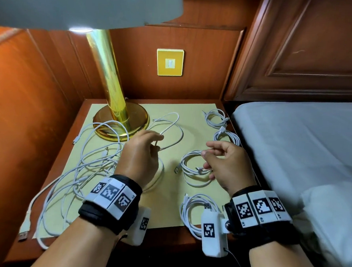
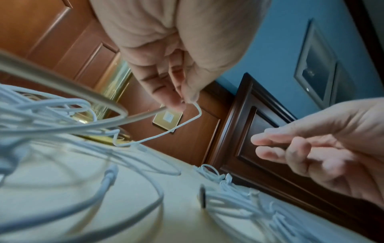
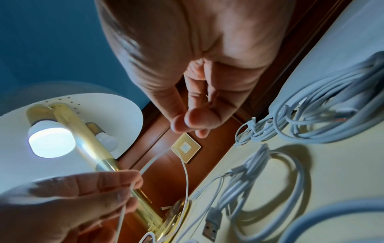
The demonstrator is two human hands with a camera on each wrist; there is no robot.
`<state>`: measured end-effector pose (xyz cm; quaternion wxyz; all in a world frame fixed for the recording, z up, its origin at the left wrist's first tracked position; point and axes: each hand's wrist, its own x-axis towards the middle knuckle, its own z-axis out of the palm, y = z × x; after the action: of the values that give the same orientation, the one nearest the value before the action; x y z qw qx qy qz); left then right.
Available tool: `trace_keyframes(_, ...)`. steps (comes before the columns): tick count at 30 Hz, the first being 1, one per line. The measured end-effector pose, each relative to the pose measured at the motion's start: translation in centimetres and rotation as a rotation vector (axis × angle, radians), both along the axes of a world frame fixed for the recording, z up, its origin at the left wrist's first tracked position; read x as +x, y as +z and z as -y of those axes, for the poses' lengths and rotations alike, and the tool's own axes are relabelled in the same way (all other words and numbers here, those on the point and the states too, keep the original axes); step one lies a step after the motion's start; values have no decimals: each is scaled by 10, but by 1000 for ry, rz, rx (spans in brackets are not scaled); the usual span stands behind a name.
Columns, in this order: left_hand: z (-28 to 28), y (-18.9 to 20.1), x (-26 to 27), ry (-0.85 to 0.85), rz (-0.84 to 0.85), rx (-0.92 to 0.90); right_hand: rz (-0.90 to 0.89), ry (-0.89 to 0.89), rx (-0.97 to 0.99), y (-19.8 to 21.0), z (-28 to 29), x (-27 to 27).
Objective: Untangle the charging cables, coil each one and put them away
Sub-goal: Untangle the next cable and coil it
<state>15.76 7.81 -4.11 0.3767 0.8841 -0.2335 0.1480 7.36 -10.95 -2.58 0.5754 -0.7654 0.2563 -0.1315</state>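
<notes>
Head view shows the left hand [image 1: 141, 154] pinching a cable [image 1: 171, 131] at frame centre above the desk [image 1: 167, 199], tangle [image 1: 82, 169] lower left, while the right hand [image 1: 224, 163] hovers loosely curled, empty; better to draw loops slowly, avoiding the lamp [image 1: 114, 109].

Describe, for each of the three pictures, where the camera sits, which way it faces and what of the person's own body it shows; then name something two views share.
Head: worn on the head, facing forward and down at the nightstand; shows both forearms, the left hand and right hand.
Left wrist: under the left hand, facing along the fingers pinching a loose cable; the right hand shows too.
Right wrist: under the right hand, facing up toward the lamp; the left hand shows too.
Shared: the wall switch appears in all three.
</notes>
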Motion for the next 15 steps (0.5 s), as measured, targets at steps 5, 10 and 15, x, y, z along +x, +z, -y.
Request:
trace_keyframes(5, -17, 33, -22, -77, 231, -179, 61, 62, -27, 14, -16, -14)
trace_keyframes(10, -49, 68, -62, -20, 137, -446, 92, 186, -98, 28, -41, -34)
trace_keyframes(15, -79, 84, -88, -7, -14, -736, 12, 415, -191, 34, -75, -55)
